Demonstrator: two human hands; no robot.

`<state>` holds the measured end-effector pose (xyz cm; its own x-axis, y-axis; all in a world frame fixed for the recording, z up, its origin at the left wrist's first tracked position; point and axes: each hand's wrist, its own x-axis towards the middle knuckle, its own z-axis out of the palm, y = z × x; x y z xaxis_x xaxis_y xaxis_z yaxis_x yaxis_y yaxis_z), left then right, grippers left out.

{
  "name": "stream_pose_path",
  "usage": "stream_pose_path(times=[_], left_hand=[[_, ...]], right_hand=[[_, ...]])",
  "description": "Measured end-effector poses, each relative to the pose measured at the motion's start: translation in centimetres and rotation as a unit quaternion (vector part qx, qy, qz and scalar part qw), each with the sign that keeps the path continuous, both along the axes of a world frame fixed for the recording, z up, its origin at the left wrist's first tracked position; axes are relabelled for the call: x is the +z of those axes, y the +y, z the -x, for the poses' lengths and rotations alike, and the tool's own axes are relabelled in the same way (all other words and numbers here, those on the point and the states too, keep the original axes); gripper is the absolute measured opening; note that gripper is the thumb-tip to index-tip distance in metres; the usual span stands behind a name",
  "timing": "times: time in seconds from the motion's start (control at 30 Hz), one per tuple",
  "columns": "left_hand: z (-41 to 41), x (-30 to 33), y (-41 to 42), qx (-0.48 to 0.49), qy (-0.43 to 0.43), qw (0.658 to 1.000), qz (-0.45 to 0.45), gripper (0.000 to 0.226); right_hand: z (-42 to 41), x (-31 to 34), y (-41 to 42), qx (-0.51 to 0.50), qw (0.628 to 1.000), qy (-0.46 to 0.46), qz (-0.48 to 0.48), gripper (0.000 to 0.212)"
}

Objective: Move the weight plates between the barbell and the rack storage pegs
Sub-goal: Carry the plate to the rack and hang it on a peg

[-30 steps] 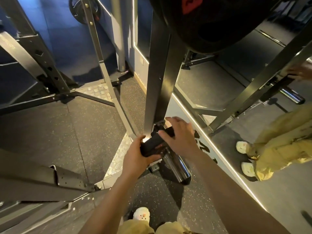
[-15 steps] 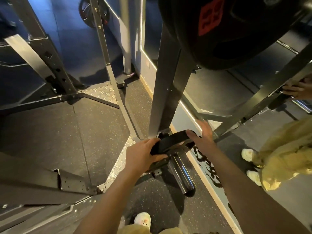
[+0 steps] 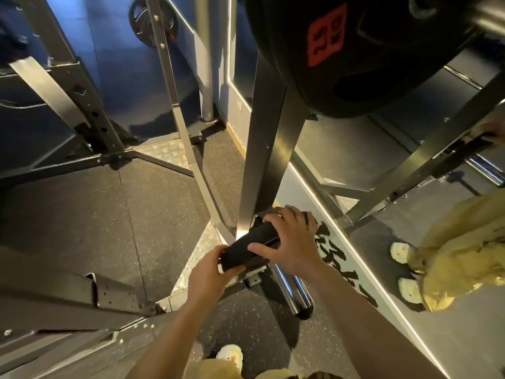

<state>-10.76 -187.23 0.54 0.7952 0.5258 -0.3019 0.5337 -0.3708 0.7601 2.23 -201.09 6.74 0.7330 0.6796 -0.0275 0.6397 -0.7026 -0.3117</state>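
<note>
A small black weight plate (image 3: 250, 246) sits edge-up on the chrome storage peg (image 3: 293, 292) at the foot of the rack upright (image 3: 263, 149). My left hand (image 3: 211, 272) grips its near lower edge. My right hand (image 3: 289, 237) curls over its top edge from the right. The peg's free end sticks out toward me, below my right wrist. A large black plate with a red label (image 3: 325, 36) hangs overhead at the top right.
A wall mirror (image 3: 410, 214) on the right reflects the rack and yellow trousers. Rack beams (image 3: 62, 299) cross the lower left. Another plate (image 3: 149, 21) hangs on a far rack. My white shoe (image 3: 229, 355) stands on the rubber floor.
My right hand moved from the plate's far right edge back onto its top. The plate tipped from partly flat to edge-up against the upright. The view shifted slightly.
</note>
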Motion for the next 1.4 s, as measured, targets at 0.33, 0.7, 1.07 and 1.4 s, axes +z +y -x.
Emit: stream_pose_path(times=[0.33,0.7,1.07,1.4], left_hand=[[-2.7,3.2,0.4,0.006,-0.053,0.998,-0.041,0.068],[-6.7,5.1,-1.1,-0.014,-0.078,0.993,-0.085,0.057],[-1.6,-0.1,-0.6,0.052,-0.052,0.994,0.076,0.047],[-7.8,4.6,-0.5,-0.065,-0.042,0.997,-0.016,0.052]], right_hand=[[-5.1,-0.4,-2.8,-0.076,0.963,0.231,-0.116,0.072],[-5.8,-0.6,-4.5,-0.212,0.936,0.263,-0.095,0.066],[-4.3,-0.6,-0.9,-0.160,0.955,0.225,-0.111,0.066],[-7.4,-1.0,-3.3,-0.311,0.860,0.384,-0.129,0.082]])
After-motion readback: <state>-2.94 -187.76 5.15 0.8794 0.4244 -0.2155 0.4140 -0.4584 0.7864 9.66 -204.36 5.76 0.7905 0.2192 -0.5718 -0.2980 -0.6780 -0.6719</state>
